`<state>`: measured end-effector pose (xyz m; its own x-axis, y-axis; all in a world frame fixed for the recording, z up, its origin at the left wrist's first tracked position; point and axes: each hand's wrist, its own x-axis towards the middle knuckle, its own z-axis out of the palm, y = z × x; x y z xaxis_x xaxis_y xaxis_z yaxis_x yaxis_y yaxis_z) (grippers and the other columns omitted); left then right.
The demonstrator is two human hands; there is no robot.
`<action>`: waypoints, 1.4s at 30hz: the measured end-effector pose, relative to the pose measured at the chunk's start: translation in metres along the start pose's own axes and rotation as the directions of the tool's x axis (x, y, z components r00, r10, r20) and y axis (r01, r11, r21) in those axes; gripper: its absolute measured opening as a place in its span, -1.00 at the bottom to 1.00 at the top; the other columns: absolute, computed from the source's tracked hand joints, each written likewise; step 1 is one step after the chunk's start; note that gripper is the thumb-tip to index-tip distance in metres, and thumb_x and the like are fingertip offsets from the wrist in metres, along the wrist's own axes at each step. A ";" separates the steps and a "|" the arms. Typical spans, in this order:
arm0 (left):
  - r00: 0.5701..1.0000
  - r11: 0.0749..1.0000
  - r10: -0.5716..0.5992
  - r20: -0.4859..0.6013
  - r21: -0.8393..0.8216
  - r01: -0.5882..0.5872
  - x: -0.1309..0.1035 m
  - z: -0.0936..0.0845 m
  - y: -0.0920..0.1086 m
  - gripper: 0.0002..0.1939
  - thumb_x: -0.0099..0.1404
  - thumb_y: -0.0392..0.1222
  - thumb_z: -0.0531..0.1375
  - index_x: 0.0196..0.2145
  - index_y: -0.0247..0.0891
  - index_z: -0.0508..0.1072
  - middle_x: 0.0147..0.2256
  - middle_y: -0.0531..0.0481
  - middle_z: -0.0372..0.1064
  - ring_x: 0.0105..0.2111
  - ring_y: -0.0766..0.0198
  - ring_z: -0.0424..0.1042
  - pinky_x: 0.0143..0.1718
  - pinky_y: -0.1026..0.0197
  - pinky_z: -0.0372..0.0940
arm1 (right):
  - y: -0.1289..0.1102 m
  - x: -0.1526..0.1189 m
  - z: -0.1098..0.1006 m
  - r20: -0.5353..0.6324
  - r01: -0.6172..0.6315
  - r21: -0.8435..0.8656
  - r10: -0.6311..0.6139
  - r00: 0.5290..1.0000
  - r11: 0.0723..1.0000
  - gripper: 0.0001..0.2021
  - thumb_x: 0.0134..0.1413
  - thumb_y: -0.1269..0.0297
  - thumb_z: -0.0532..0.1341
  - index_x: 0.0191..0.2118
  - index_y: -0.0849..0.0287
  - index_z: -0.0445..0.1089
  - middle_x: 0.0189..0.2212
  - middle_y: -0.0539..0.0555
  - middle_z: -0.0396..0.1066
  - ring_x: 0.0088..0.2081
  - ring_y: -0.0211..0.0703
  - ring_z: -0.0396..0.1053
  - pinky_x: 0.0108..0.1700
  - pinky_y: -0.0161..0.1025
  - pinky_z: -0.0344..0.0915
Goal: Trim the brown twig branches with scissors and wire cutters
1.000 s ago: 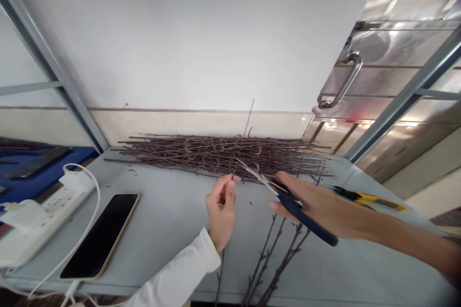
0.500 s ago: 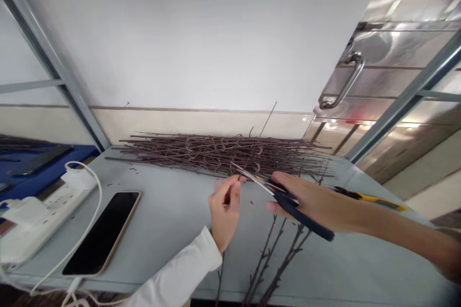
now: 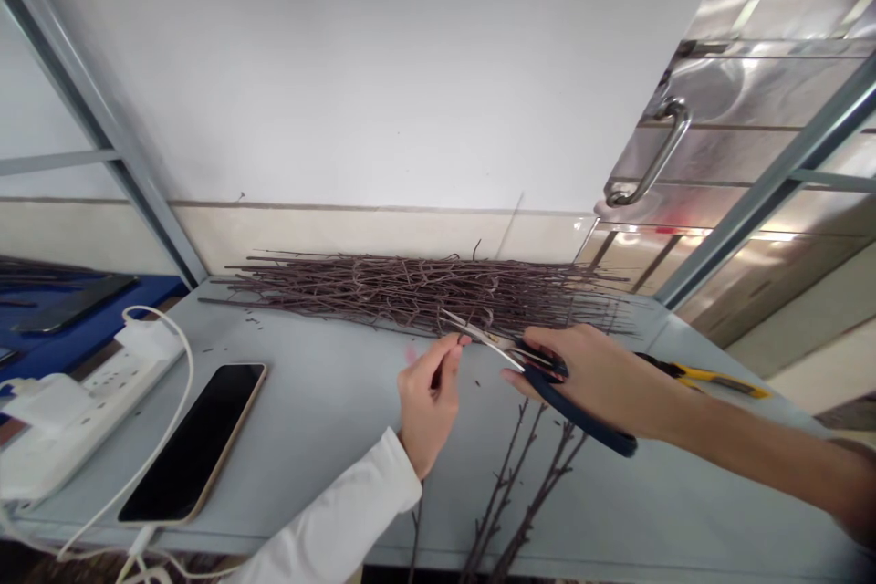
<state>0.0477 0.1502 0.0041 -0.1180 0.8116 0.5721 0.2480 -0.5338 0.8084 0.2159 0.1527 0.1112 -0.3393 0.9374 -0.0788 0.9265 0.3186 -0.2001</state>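
My left hand point(image 3: 430, 401) is closed in a pinch on a thin dark twig point(image 3: 415, 529), whose lower end shows below my wrist. In my right hand point(image 3: 592, 379) is a pair of scissors point(image 3: 580, 412) with dark blue handles. Its metal blades point left and lie just beside my left fingertips, in front of the twig pile. Whether the blades touch the held twig I cannot tell. Behind both hands, a long pile of brown twigs point(image 3: 411, 287) lies across the back of the table point(image 3: 315, 411). Several knobbly branches point(image 3: 499, 493) lie at the front, under the scissors.
Yellow-and-black pliers point(image 3: 718, 379) lie to the right of my right hand. On the left are a phone point(image 3: 195, 443), a white power strip point(image 3: 75, 438) with a cable, and a blue surface point(image 3: 61, 333) bearing dark items. Metal frame posts point(image 3: 773, 187) flank the table.
Both hands keep nearly the same place, with the scissors still beside my left fingertips. My right hand has shifted slightly, and the thin upright twig against the wall now looks blurred.
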 end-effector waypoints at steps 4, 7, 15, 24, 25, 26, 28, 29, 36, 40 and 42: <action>1.000 0.999 0.003 0.012 0.033 -0.004 0.000 0.000 0.000 -0.72 0.38 -0.18 0.03 -0.16 -0.34 0.49 -0.31 -0.10 0.53 -0.34 0.28 0.49 -0.28 0.31 0.36 | 0.007 -0.003 0.008 -0.088 -0.013 -0.089 0.005 0.996 0.996 -0.63 0.08 0.01 0.03 -0.61 0.10 0.06 -0.63 0.00 0.31 -0.53 -0.19 0.28 -0.49 -0.32 0.01; 0.999 0.997 0.027 0.044 0.066 -0.030 0.000 0.001 -0.001 -0.72 0.38 -0.20 0.02 -0.15 -0.32 0.50 -0.27 -0.09 0.54 -0.36 0.31 0.49 -0.32 0.33 0.36 | 0.011 -0.008 0.011 -0.095 -0.035 -0.090 0.027 0.995 0.995 -0.62 0.08 -0.01 0.02 -0.62 0.11 0.09 -0.65 0.00 0.30 -0.56 -0.21 0.25 -0.51 -0.31 -0.01; 0.951 0.829 0.254 0.176 0.467 -0.308 -0.001 0.001 -0.016 -0.68 0.37 -0.32 0.01 -0.02 -0.24 0.45 -0.45 0.02 0.50 -0.52 0.34 0.46 -0.45 0.36 0.34 | 0.021 -0.011 0.018 0.063 -0.145 0.063 0.141 0.988 0.988 -0.55 0.05 -0.12 0.05 -0.62 0.12 0.06 -0.69 -0.02 0.22 -0.62 -0.25 0.20 -0.56 -0.32 0.00; 0.863 0.413 0.132 0.488 0.764 -0.496 -0.003 0.001 -0.011 -0.48 0.20 -0.53 0.07 0.11 -0.26 0.32 -0.45 0.04 0.43 -0.50 0.32 0.45 -0.59 0.38 0.28 | 0.022 -0.006 0.034 0.343 -0.327 0.439 0.180 0.922 0.837 -0.47 -0.05 -0.30 0.08 -0.57 0.11 0.02 -0.73 -0.08 0.13 -0.66 -0.28 0.22 -0.60 -0.34 0.14; 0.860 0.408 0.120 0.496 0.765 -0.498 -0.003 0.001 -0.011 -0.47 0.20 -0.53 0.08 0.11 -0.28 0.31 -0.44 0.03 0.43 -0.50 0.32 0.46 -0.58 0.37 0.29 | 0.022 -0.004 0.036 0.355 -0.359 0.434 0.209 0.911 0.826 -0.46 -0.07 -0.31 0.08 -0.58 0.12 0.03 -0.74 -0.07 0.15 -0.67 -0.26 0.23 -0.61 -0.34 0.15; 0.859 0.408 0.108 0.501 0.766 -0.497 -0.002 0.001 -0.012 -0.47 0.20 -0.53 0.08 0.12 -0.29 0.30 -0.42 0.03 0.44 -0.49 0.32 0.46 -0.57 0.37 0.29 | 0.022 -0.002 0.038 0.371 -0.380 0.446 0.219 0.903 0.811 -0.45 -0.08 -0.31 0.09 -0.59 0.12 0.03 -0.75 -0.05 0.16 -0.67 -0.25 0.26 -0.62 -0.33 0.17; 0.860 0.416 0.088 0.503 0.766 -0.490 -0.002 0.002 -0.012 -0.47 0.20 -0.52 0.09 0.12 -0.30 0.29 -0.41 0.02 0.44 -0.49 0.32 0.46 -0.57 0.37 0.30 | 0.023 0.000 0.042 0.391 -0.401 0.480 0.219 0.894 0.781 -0.45 -0.09 -0.30 0.11 -0.62 0.12 0.03 -0.77 -0.03 0.18 -0.67 -0.22 0.30 -0.62 -0.34 0.20; 0.862 0.421 0.080 0.500 0.767 -0.484 -0.002 0.002 -0.013 -0.47 0.20 -0.52 0.09 0.12 -0.30 0.29 -0.41 0.02 0.44 -0.49 0.32 0.46 -0.58 0.37 0.30 | 0.024 0.000 0.042 0.392 -0.408 0.483 0.225 0.892 0.775 -0.46 -0.10 -0.28 0.13 -0.63 0.12 0.03 -0.77 -0.02 0.18 -0.68 -0.22 0.31 -0.63 -0.34 0.21; 0.884 0.578 0.088 0.459 0.699 -0.421 -0.002 0.003 -0.016 -0.52 0.24 -0.50 0.05 0.10 -0.28 0.31 -0.38 -0.02 0.50 -0.45 0.30 0.50 -0.53 0.37 0.31 | 0.022 -0.010 0.033 0.235 -0.321 0.369 0.247 0.940 0.872 -0.49 -0.03 -0.19 0.11 -0.68 0.12 0.03 -0.79 -0.04 0.17 -0.72 -0.20 0.31 -0.67 -0.35 0.13; 0.923 0.782 0.091 0.375 0.546 -0.299 0.000 0.007 -0.022 -0.63 0.33 -0.40 0.01 0.06 -0.26 0.35 -0.30 -0.08 0.54 -0.39 0.26 0.52 -0.40 0.31 0.38 | 0.025 -0.007 0.033 0.143 -0.235 0.269 0.203 0.969 0.934 -0.56 0.02 -0.10 0.11 -0.62 0.11 0.03 -0.78 -0.09 0.17 -0.70 -0.27 0.24 -0.58 -0.34 0.13; 0.938 0.898 0.098 0.332 0.377 -0.227 0.003 0.008 -0.022 -0.68 0.37 -0.34 -0.02 0.01 -0.27 0.38 -0.23 -0.10 0.54 -0.30 0.25 0.52 -0.26 0.26 0.39 | 0.027 -0.005 0.034 0.134 -0.187 0.259 0.156 0.979 0.948 -0.58 0.04 -0.11 0.09 -0.57 0.10 0.04 -0.73 -0.09 0.17 -0.65 -0.27 0.23 -0.55 -0.34 0.11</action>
<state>0.0497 0.1658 -0.0132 0.2331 0.7881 0.5697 0.6118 -0.5742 0.5440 0.2375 0.1519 0.0728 -0.2089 0.9481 -0.2397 0.8993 0.0900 -0.4281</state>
